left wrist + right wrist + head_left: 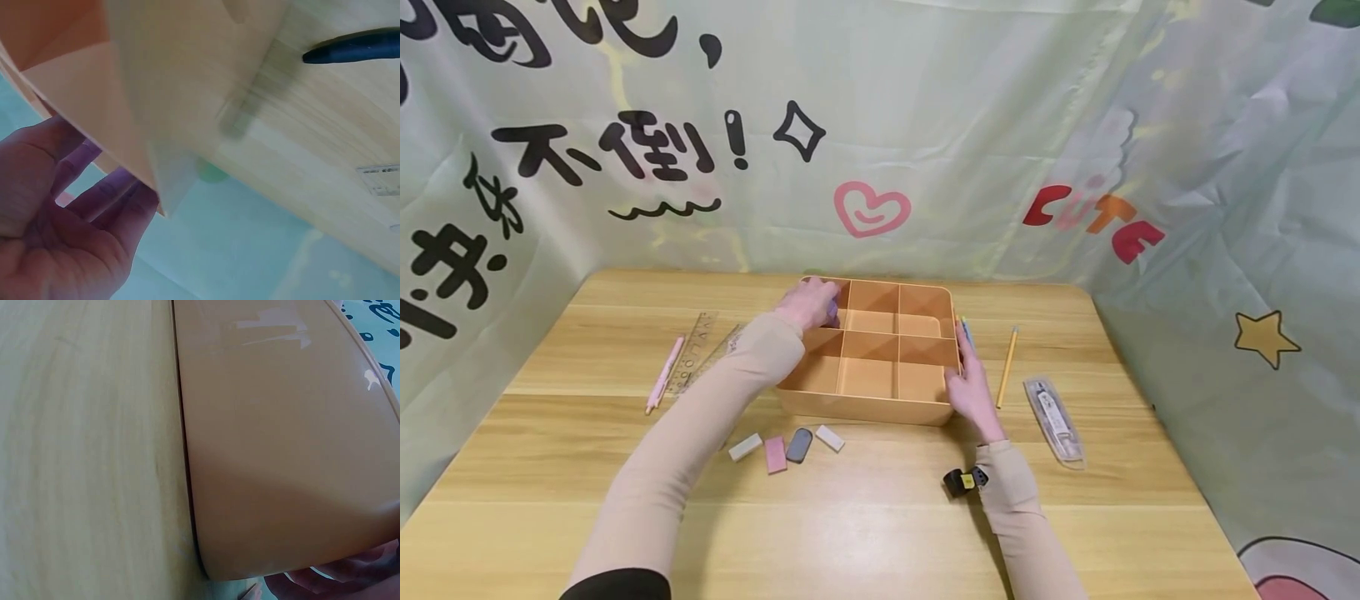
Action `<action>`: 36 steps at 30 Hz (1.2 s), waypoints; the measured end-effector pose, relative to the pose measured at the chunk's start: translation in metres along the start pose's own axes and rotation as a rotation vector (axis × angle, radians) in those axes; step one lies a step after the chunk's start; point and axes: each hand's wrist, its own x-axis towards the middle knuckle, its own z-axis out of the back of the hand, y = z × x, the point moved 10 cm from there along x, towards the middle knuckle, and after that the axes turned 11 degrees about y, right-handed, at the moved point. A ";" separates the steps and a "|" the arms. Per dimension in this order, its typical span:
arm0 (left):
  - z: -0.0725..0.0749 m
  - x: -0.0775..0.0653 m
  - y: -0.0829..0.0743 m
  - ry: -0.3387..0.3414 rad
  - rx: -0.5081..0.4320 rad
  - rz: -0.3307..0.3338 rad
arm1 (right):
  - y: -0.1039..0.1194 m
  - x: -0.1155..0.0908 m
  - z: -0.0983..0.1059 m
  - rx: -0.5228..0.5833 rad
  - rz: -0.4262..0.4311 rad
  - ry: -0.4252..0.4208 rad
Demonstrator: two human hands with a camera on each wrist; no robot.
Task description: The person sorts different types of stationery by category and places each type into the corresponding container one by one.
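Observation:
An orange-tan divided organizer box (865,410) stands on the wooden table, its six compartments facing up. My left hand (807,303) reaches into the back left compartment, its fingers bent down past the rim. A small purple thing (832,312) shows at those fingers; its kind I cannot tell. In the left wrist view the fingertips of that hand (81,212) are hidden behind the box wall (106,119). My right hand (973,385) grips the box's right side, thumb over the rim and fingers outside. The right wrist view shows the smooth box wall (287,437) close up.
Before the box lie a pink eraser (776,456), a grey eraser (800,445) and white erasers (746,447). Clear rulers (694,350) and a pink pen (666,375) lie left. Rightward are a yellow pencil (1007,367) and a clear-cased item (1055,421).

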 end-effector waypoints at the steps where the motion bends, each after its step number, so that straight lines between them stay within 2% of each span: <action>1: -0.001 0.000 0.001 0.003 0.004 0.003 | 0.000 0.000 0.000 0.001 0.002 -0.001; 5: -0.005 0.001 0.002 0.019 0.012 0.008 | 0.001 0.000 0.000 0.007 0.012 0.001; 16: -0.004 0.000 0.000 0.002 0.045 0.015 | 0.001 0.000 0.000 0.005 0.005 0.004; 22: -0.006 0.001 0.002 -0.004 0.028 -0.018 | 0.002 0.000 -0.001 0.009 0.006 0.011; 26: -0.008 -0.001 0.003 0.018 0.022 -0.048 | 0.002 0.000 -0.002 0.015 -0.004 0.010; 30: -0.007 -0.010 0.001 0.055 -0.021 -0.074 | 0.001 0.000 -0.003 0.021 -0.004 0.013; 34: -0.001 -0.027 -0.005 0.103 -0.125 -0.114 | -0.001 0.000 -0.002 0.018 0.012 0.013; 36: 0.004 -0.035 -0.008 0.107 -0.183 -0.154 | -0.001 0.001 -0.001 0.015 0.014 0.012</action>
